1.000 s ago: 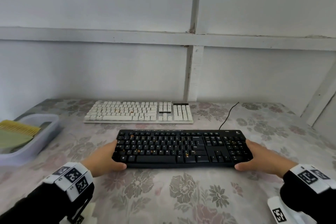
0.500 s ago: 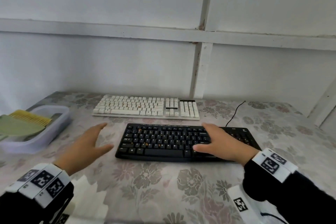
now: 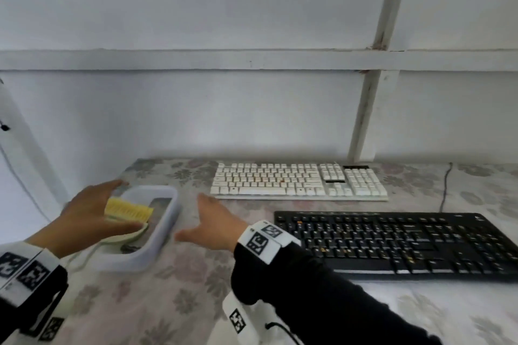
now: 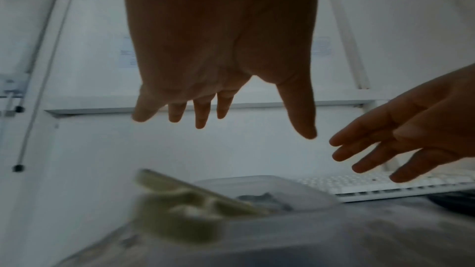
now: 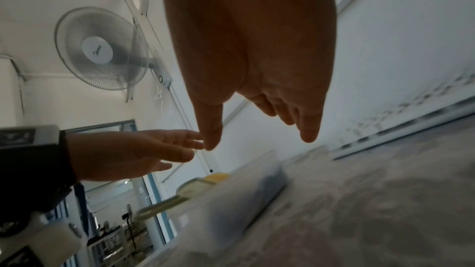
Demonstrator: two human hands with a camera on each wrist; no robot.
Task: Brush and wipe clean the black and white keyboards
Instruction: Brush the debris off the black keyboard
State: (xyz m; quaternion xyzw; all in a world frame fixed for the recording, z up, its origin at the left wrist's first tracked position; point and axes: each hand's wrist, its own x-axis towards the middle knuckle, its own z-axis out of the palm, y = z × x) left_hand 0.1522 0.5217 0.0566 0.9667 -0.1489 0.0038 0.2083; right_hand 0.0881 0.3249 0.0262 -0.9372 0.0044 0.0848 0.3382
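Two keyboards lie on the table: one white keyboard (image 3: 298, 182) and one black keyboard (image 3: 403, 244). There is one tub (image 3: 165, 235) holding one brush (image 3: 129, 210). Two hands show, one left hand (image 3: 84, 218) and one right hand (image 3: 215, 221), and one fan (image 5: 101, 48) on the wall

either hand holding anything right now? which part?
Nothing held. Left hand is open above the brush in the tray; right hand is open beside the tray.

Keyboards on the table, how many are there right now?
2. The white keyboard lies at the back near the wall; the black keyboard lies in front of it, nearer the person and further right. None seems hidden.
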